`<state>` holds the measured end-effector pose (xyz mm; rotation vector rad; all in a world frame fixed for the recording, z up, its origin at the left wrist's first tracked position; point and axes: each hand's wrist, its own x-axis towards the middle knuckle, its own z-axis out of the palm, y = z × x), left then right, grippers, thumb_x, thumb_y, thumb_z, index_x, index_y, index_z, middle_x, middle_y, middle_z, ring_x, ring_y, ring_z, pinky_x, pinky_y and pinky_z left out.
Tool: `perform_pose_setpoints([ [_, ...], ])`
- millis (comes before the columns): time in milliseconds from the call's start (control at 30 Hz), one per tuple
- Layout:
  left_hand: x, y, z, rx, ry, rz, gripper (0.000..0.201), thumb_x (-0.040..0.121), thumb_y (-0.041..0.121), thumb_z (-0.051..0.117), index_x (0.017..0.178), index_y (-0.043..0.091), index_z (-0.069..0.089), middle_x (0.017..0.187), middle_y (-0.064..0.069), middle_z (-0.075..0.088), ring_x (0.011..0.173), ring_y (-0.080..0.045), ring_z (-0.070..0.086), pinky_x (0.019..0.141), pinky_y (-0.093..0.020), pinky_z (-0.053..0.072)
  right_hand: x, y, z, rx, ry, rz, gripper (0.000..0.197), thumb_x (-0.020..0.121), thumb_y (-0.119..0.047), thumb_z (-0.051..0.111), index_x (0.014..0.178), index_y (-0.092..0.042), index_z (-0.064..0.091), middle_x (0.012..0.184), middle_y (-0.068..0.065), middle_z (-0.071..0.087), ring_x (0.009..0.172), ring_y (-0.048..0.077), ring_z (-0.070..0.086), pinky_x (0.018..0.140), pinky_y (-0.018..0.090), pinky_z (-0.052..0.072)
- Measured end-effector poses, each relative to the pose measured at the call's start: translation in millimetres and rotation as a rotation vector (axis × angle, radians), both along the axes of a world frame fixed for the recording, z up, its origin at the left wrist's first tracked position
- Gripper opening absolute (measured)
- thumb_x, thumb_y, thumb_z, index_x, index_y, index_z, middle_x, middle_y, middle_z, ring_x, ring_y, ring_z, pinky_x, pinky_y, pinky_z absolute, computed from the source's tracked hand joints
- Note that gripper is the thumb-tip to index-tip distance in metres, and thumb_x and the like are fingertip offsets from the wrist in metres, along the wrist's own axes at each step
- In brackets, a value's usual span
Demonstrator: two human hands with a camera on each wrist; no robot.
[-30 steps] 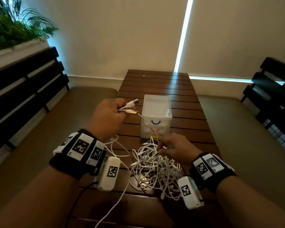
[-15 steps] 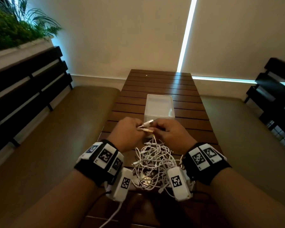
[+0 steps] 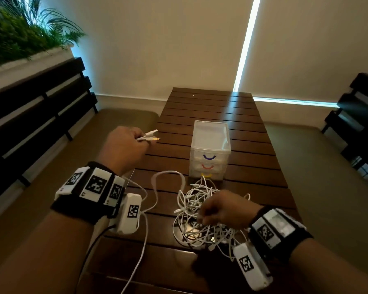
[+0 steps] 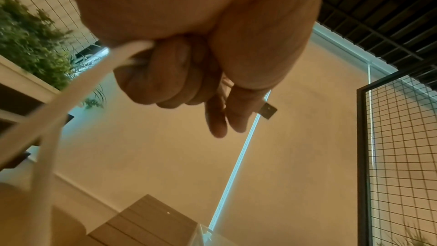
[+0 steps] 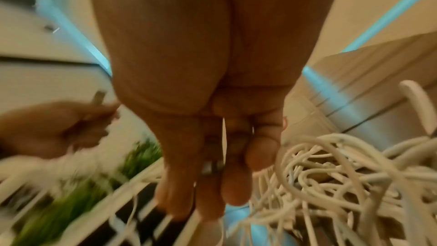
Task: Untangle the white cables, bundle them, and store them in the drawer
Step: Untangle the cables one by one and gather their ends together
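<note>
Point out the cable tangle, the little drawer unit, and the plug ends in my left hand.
cable tangle (image 3: pixel 200 219), head view, middle of the pile.
drawer unit (image 3: pixel 210 143), head view, its clear top.
plug ends (image 3: pixel 150 136), head view, connectors past the left hand's fingers.

— Where's the left hand (image 3: pixel 123 145)?
— Raised out to the left, fingers (image 4: pixel 165 74) curled, thumb pinching.
— And the right hand (image 3: pixel 225 209)?
— Low, palm down, fingers (image 5: pixel 210 184) bent downward, pinching; both wrists banded.

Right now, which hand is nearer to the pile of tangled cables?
Right. The right hand is on the cable pile; the left hand is raised away to its left, holding cable ends.
</note>
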<state>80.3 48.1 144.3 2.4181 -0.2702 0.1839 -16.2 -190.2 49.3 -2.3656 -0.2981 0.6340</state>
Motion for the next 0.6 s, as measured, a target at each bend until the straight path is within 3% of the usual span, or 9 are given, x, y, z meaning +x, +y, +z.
perform_pose_setpoints([
  [67, 1, 4, -1, 0.02, 0.044, 0.002, 0.036, 0.086, 0.033, 0.069, 0.055, 0.019, 0.054, 0.054, -0.002, 0.05, 0.053, -0.017, 0.046, 0.048, -0.025, 0.029, -1, 12, 0, -0.203, 0.055, 0.24, 0.025, 0.085, -0.016, 0.069, 0.109, -0.021, 0.071, 0.105, -0.003, 0.072, 0.086, 0.002, 0.062, 0.079, 0.022, 0.05],
  [167, -5, 7, -12, 0.16, 0.3, -0.09, 0.034, 0.086, 0.036, 0.068, 0.06, 0.018, 0.057, 0.055, 0.001, 0.049, 0.05, -0.011, 0.044, 0.046, -0.024, 0.03, 12, 13, 13, -0.218, 0.168, 0.263, 0.034, 0.083, -0.016, 0.07, 0.114, -0.029, 0.069, 0.112, -0.011, 0.069, 0.096, 0.005, 0.064, 0.079, 0.019, 0.05],
  [233, -7, 11, -25, 0.227, 0.435, -0.133, 0.03, 0.087, 0.037, 0.067, 0.066, 0.017, 0.061, 0.054, 0.004, 0.049, 0.044, -0.004, 0.042, 0.04, -0.017, 0.03, 31, 7, 20, -0.154, 0.141, 0.201, 0.024, 0.086, -0.019, 0.069, 0.108, -0.028, 0.072, 0.104, -0.011, 0.071, 0.092, 0.004, 0.066, 0.08, 0.017, 0.051],
  [333, -4, 20, -41, 0.244, 0.476, -0.117, 0.031, 0.088, 0.038, 0.066, 0.067, 0.015, 0.062, 0.053, 0.004, 0.047, 0.042, -0.003, 0.039, 0.034, -0.011, 0.026, 66, -2, 17, 0.005, 0.007, -0.037, 0.01, 0.087, -0.021, 0.067, 0.095, -0.022, 0.074, 0.09, -0.005, 0.073, 0.085, 0.009, 0.068, 0.083, 0.026, 0.055],
  [400, -2, 25, -48, 0.225, 0.488, -0.106, 0.033, 0.088, 0.039, 0.066, 0.067, 0.014, 0.061, 0.055, 0.004, 0.048, 0.047, -0.007, 0.04, 0.038, -0.014, 0.029, 87, -1, 4, -0.035, -0.159, -0.236, 0.009, 0.087, -0.022, 0.068, 0.094, -0.019, 0.072, 0.087, -0.007, 0.069, 0.085, 0.011, 0.067, 0.079, 0.027, 0.054],
  [467, 1, 25, -55, 0.169, 0.505, -0.101, 0.032, 0.088, 0.039, 0.066, 0.069, 0.014, 0.061, 0.055, 0.004, 0.048, 0.048, -0.008, 0.04, 0.044, -0.02, 0.03, 103, 6, -11, -0.104, -0.182, -0.361, 0.025, 0.085, -0.034, 0.069, 0.104, -0.019, 0.067, 0.093, -0.006, 0.066, 0.09, 0.013, 0.064, 0.074, 0.025, 0.049],
  [533, 4, 23, -61, 0.092, 0.494, -0.075, 0.03, 0.088, 0.037, 0.066, 0.068, 0.015, 0.06, 0.054, 0.004, 0.046, 0.047, -0.009, 0.038, 0.046, -0.022, 0.027, 111, 21, -24, -0.172, -0.053, -0.321, 0.044, 0.082, -0.042, 0.071, 0.115, -0.017, 0.06, 0.104, -0.002, 0.066, 0.091, 0.013, 0.062, 0.078, 0.027, 0.05],
  [600, 7, 21, -63, -0.002, 0.462, -0.037, 0.028, 0.089, 0.035, 0.065, 0.068, 0.016, 0.059, 0.055, 0.004, 0.045, 0.049, -0.01, 0.038, 0.047, -0.024, 0.027, 109, 38, -29, -0.304, -0.057, -0.202, 0.036, 0.083, -0.033, 0.071, 0.112, -0.013, 0.064, 0.108, 0.003, 0.067, 0.093, 0.017, 0.063, 0.083, 0.034, 0.054],
])
